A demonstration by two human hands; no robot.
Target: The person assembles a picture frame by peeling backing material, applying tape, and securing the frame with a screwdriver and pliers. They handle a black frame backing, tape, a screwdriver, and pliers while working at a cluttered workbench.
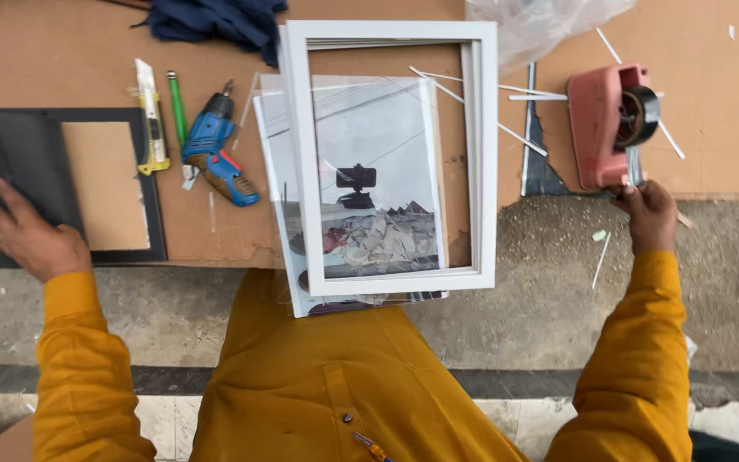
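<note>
My left hand (23,233) lies flat on a black frame (151,184) at the left, fingers spread on its dark backing panel. My right hand (646,214) pinches the tape end of a red tape dispenser (600,124) at the right. Between them a white picture frame (482,171) lies over a sheet of glass (369,128) that mirrors the sky and a head camera. Both arms wear orange sleeves.
On the brown cardboard sheet (62,60) lie a yellow utility knife (151,120), a green pen (177,107) and a blue cordless drill (215,154). Dark blue cloth (215,19) and clear plastic (540,21) sit at the far edge. White strips (472,94) and a glass offcut (540,167) are scattered.
</note>
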